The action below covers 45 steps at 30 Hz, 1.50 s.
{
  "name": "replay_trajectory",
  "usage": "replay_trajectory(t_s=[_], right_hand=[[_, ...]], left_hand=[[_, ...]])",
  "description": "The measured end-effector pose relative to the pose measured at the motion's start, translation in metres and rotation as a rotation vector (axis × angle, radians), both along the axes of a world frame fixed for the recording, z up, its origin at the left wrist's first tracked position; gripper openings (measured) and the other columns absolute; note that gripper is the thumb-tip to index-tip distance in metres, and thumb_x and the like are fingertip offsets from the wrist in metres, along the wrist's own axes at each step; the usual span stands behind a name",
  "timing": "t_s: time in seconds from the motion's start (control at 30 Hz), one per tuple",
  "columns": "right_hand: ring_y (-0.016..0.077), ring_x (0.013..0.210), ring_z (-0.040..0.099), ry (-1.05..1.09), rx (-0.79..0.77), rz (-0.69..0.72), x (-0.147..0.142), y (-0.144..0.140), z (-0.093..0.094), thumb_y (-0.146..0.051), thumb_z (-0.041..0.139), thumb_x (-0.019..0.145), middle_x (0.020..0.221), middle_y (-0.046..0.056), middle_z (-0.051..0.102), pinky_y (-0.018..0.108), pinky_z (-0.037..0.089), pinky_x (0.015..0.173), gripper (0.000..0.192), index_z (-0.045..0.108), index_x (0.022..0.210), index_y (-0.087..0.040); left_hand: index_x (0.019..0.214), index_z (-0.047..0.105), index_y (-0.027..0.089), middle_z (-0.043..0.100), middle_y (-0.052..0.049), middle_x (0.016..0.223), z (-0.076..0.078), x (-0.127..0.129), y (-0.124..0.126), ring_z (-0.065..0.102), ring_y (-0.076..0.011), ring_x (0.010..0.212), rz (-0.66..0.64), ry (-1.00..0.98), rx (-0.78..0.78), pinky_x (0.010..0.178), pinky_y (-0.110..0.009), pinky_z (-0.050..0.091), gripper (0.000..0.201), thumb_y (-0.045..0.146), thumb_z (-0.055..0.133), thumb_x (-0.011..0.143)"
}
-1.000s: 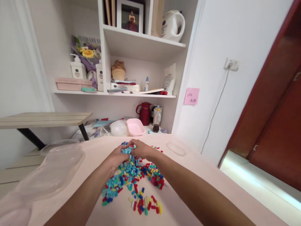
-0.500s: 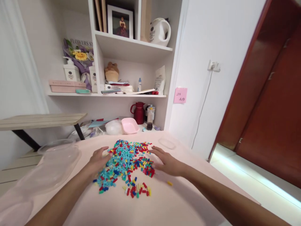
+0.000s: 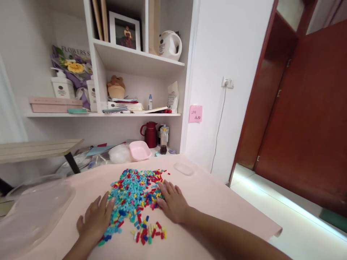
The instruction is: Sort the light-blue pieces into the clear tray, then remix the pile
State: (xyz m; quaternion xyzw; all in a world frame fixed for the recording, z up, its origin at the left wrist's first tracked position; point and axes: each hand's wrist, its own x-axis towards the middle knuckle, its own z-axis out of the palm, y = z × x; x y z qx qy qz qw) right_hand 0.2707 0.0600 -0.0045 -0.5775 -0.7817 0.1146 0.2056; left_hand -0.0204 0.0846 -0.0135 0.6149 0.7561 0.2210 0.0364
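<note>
A loose spread of small plastic building bricks (image 3: 130, 196), mostly light blue with red, yellow, green and dark blue, lies on the pink tabletop (image 3: 214, 195). At its left edge my left hand (image 3: 94, 218) rests palm down with the fingers apart, the fingertips by the light blue bricks. My right hand (image 3: 172, 202) lies on the right side, fingers spread, touching or just over the red and dark blue bricks. Neither hand holds anything. Toward me sits a smaller scattered group of bricks (image 3: 149, 233), mainly red and yellow.
A shallow clear tray (image 3: 183, 169) lies at the back right. Behind the bricks stand a pink basin (image 3: 140, 151), a red jug (image 3: 150, 134) and a bottle of dark liquid (image 3: 163, 142). Large clear plastic containers (image 3: 35, 209) are at the left, near a wooden bench (image 3: 38, 150).
The view has turned right. Both hands have come down flat beside the bricks, and the right hand has moved in against their right edge. A lone yellow brick at the right is now out of sight.
</note>
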Motion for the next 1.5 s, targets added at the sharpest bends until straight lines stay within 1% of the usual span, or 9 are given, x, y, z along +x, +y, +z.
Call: replay_trajectory(t_s=[0.17,0.37,0.57,0.7,0.83,1.03,1.13,1.27,1.5], right_hand=[[0.0223,0.143,0.022,0.239,0.179,0.166,-0.037,0.052,0.013,-0.05,0.027,0.099,0.156,0.007,0.027,0.045,0.022,0.114,0.057,0.02,0.151,-0.029],[0.0297,0.14,0.025,0.004,0.022,-0.33,-0.003,0.117,0.013,-0.041,0.034,0.098,0.148,0.007,0.039,0.06,0.018,0.109,0.042,0.046,0.137,-0.033],[0.026,0.132,0.039,0.212,-0.024,-0.12,-0.04,0.118,-0.005,-0.052,0.025,0.097,0.138,0.005,0.051,0.051,0.025,0.11,0.048,0.058,0.126,-0.032],[0.0247,0.12,0.051,0.627,-0.152,0.1,-0.075,0.1,0.009,-0.063,0.032,0.092,0.128,0.007,0.059,0.042,0.035,0.106,0.056,0.063,0.12,-0.024],[0.0235,0.111,0.057,0.841,-0.233,0.233,-0.086,0.122,0.028,-0.064,0.032,0.092,0.124,0.009,0.061,0.04,0.044,0.095,0.059,0.058,0.125,-0.022],[0.0281,0.122,0.047,0.15,-0.043,0.154,-0.099,0.195,0.028,-0.052,0.038,0.093,0.131,0.005,0.058,0.048,0.031,0.104,0.044,0.062,0.122,-0.028],[0.0311,0.121,0.045,0.044,-0.075,0.196,-0.113,0.208,0.024,-0.053,0.037,0.093,0.131,0.004,0.057,0.053,0.03,0.101,0.043,0.062,0.121,-0.033],[0.0281,0.108,0.051,0.031,-0.082,0.276,-0.128,0.198,0.025,-0.057,0.039,0.091,0.112,0.005,0.064,0.047,0.036,0.094,0.043,0.07,0.101,-0.027],[0.0146,0.069,0.053,0.055,-0.212,0.654,-0.127,0.147,0.047,-0.05,0.052,0.088,0.071,-0.001,0.06,0.025,0.042,0.065,0.036,0.065,0.073,-0.02]], left_hand=[[0.146,0.034,0.029,0.033,-0.001,0.155,0.0,0.016,-0.013,0.026,-0.0221,0.143,0.051,0.153,-0.037,0.114,-0.044,0.023,0.056,0.043,0.02,0.093],[0.147,0.03,0.031,0.03,0.0,0.156,-0.004,0.022,-0.014,0.026,-0.0195,0.144,0.088,0.273,-0.081,0.115,-0.043,0.02,0.057,0.041,0.03,0.091],[0.141,0.043,0.034,0.034,-0.001,0.154,0.009,0.022,-0.019,0.029,-0.0238,0.143,-0.095,0.22,-0.168,0.116,-0.051,0.015,0.052,0.038,0.035,0.089],[0.141,0.042,0.033,0.034,0.0,0.153,0.012,0.022,-0.02,0.028,-0.0245,0.143,-0.079,0.169,-0.18,0.116,-0.053,0.013,0.053,0.04,0.036,0.089],[0.144,0.038,0.032,0.032,0.0,0.154,0.012,0.022,-0.018,0.027,-0.0228,0.144,-0.124,0.101,-0.203,0.117,-0.052,0.014,0.055,0.041,0.034,0.089],[0.144,0.037,0.032,0.039,-0.004,0.151,-0.002,0.015,-0.013,0.032,-0.0269,0.141,-0.152,0.018,-0.128,0.115,-0.057,0.014,0.058,0.045,0.037,0.088],[0.145,0.035,0.032,0.037,-0.003,0.152,-0.004,0.014,-0.013,0.031,-0.0269,0.142,-0.168,0.003,-0.13,0.116,-0.057,0.014,0.059,0.045,0.038,0.088],[0.145,0.037,0.029,0.037,-0.005,0.152,0.005,0.019,-0.016,0.031,-0.0284,0.141,-0.132,0.014,-0.157,0.115,-0.057,0.015,0.06,0.046,0.041,0.087],[0.146,0.035,0.024,0.044,-0.01,0.148,0.008,0.023,-0.019,0.036,-0.0262,0.138,-0.099,0.064,-0.077,0.115,-0.052,0.015,0.062,0.046,0.039,0.088]])
